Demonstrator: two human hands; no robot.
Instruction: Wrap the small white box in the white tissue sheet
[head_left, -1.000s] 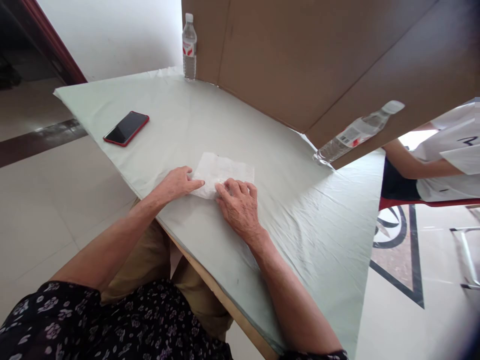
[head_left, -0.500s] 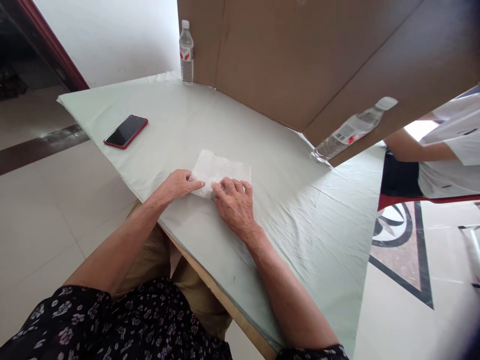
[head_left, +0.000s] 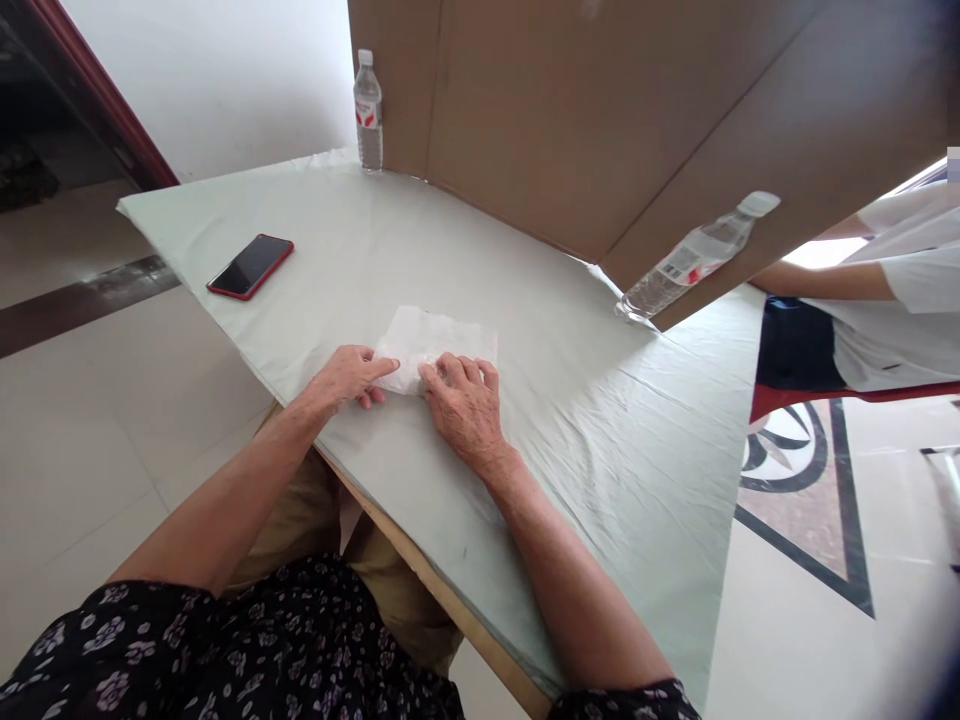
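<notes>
A small, whitish, partly see-through sheet of bubble wrap (head_left: 436, 333) lies on the cloth-covered table in front of me. My left hand (head_left: 352, 374) grips its near left corner, thumb on top and fingers curled below the edge. On the near right part, my right hand (head_left: 466, 405) has its fingers bent, with thumb and index finger pressed close together on the wrap. The right fingertips partly hide what they pinch.
A phone in a red case (head_left: 251, 267) lies to the left. A cardboard panel (head_left: 525, 130) stands behind, with one upright water bottle (head_left: 368, 115) at its left and another water bottle (head_left: 694, 262) at its right. A person in a white shirt (head_left: 885, 330) sits beyond the panel.
The fingers of my left hand now show lower, below the wrap's edge, and its thumb has shifted slightly left. My right hand stays on the wrap. The view has shifted slightly.
</notes>
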